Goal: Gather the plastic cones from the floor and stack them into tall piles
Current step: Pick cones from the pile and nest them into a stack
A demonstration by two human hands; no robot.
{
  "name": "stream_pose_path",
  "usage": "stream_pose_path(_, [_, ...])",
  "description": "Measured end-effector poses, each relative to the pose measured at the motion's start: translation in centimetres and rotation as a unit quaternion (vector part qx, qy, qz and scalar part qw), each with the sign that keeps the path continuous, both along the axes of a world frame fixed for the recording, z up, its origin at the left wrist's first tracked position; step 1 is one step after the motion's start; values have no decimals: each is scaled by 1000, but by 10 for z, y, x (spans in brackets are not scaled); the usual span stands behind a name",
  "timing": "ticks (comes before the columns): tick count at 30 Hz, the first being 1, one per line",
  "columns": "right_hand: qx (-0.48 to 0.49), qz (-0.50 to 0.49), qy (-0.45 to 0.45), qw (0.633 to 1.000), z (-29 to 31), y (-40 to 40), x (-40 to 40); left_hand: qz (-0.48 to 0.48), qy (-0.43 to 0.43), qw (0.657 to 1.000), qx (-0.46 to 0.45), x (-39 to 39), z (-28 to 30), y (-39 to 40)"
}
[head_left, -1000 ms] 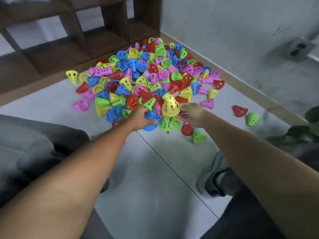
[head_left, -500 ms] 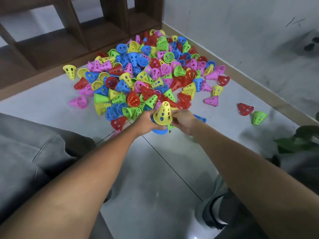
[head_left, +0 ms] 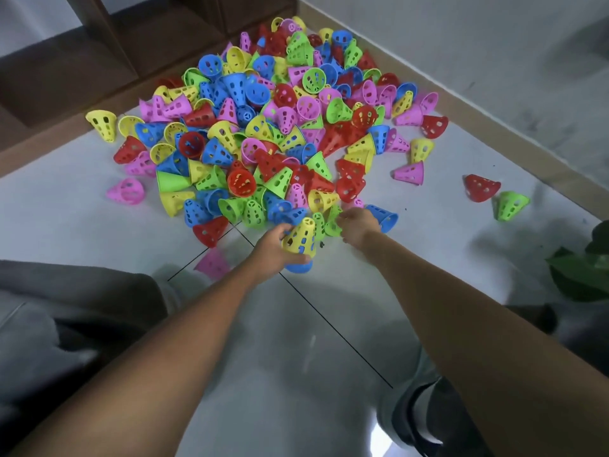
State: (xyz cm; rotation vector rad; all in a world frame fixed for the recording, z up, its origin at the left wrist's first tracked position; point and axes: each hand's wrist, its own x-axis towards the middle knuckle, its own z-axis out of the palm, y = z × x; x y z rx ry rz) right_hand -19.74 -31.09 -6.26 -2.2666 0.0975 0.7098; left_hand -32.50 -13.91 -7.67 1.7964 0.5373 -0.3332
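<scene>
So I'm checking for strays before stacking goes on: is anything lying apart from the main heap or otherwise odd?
Yes. A red cone and a green cone lie on their sides near the skirting board, well right of the heap. A yellow cone and a pink cone sit loose on its left edge.

A dark wooden shelf unit [head_left: 108,57] stands at the grey wall [head_left: 461,44] — green plant leaves [head_left: 583,272] at right.
</scene>
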Motion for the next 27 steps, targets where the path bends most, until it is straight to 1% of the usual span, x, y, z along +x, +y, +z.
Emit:
stream_pose_path(2, [-48, 26, -36, 998, -7, -9, 6, 8, 20, 999, 23, -4, -12, 2])
stream_pose_path(4, [-77, 54, -65, 993, -13, -16, 11, 18, 28, 999, 27, -7, -21, 1])
stream_pose_path(8, [-101, 78, -61, 990, -23, -21, 15, 6, 41, 999, 35, -9, -35, -1])
stream_pose_path(10, [-123, 97, -71, 985, -29, -21, 14, -19, 53, 996, 63, -11, -42, -3])
stream_pose_path(13, [-160, 123, -134, 970, -33, -24, 12, -57, 53, 988, 130, -13, -44, -1])
stream_pose_path(15, [-165, 122, -157, 966, -35, -25, 10, -64, 44, 987, 143, -11, -41, 2])
stream_pose_path(19, [-146, 101, -203, 963, -39, -24, 15, -42, -4, 990, 133, 11, -31, 5])
stream_pose_path(22, [-148, 115, -184, 965, -46, -23, 17, -31, -45, 987, 153, 30, -25, 6])
stream_pose_path(27, [-209, 167, -161, 950, -59, -23, 26, -98, -80, 965, 229, 53, -25, 8])
